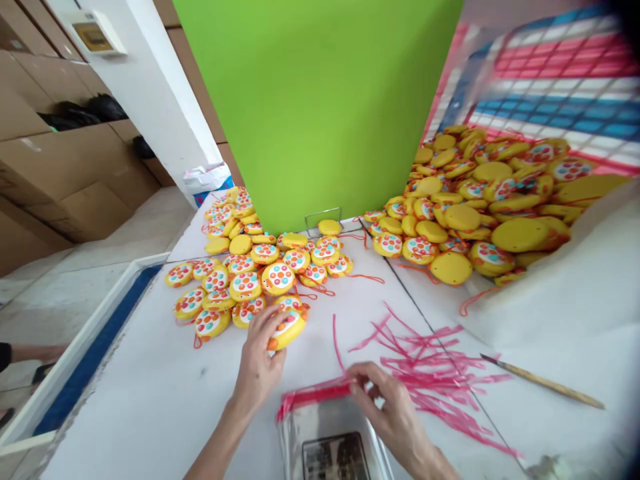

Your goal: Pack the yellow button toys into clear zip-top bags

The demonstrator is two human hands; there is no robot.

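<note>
My left hand [260, 357] grips a yellow round toy [287, 327] with coloured dots, at the near edge of a spread of like toys [250, 273] on the white table [150, 393]. My right hand [387, 407] pinches the red-striped top edge of a clear plastic bag [325, 427] lying flat in front of me. A dark label shows through the bag. Loose pink strips [425, 360] lie just right of my right hand.
A big heap of the yellow toys [480, 200] spills from a woven sack at the right. A green board [320, 107] stands upright behind. A thin wooden-handled tool [545, 381] lies at the right. Cardboard boxes [65, 173] stand left, beyond the table edge.
</note>
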